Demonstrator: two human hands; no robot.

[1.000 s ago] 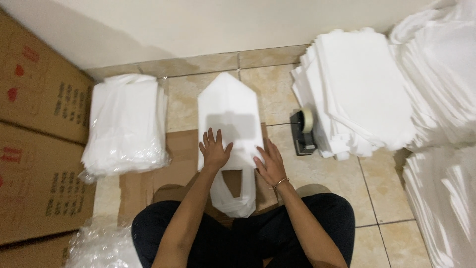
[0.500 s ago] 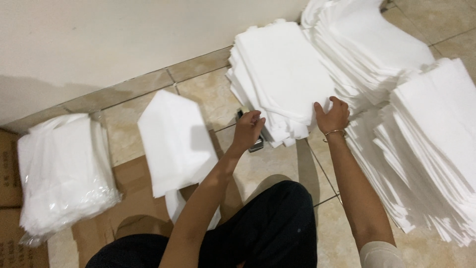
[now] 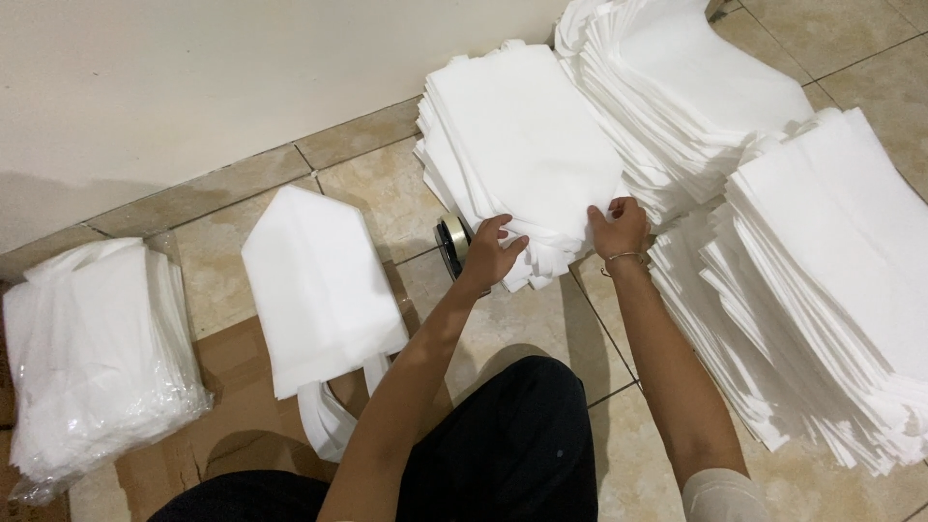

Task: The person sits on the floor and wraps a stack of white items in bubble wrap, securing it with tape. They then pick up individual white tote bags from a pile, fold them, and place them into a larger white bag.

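A thick stack of flat white fabric sheets (image 3: 527,145) lay at upper centre of the frame on the tiled floor, its near edge ragged and fanned.

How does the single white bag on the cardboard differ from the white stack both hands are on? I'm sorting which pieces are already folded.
The single white bag lies alone, its far end folded to a point, handles showing at the near end; the white stack is many flat rectangular sheets piled deep. The bag is untouched; the left hand and right hand grip the stack's near edge. Both look like the same white fabric.
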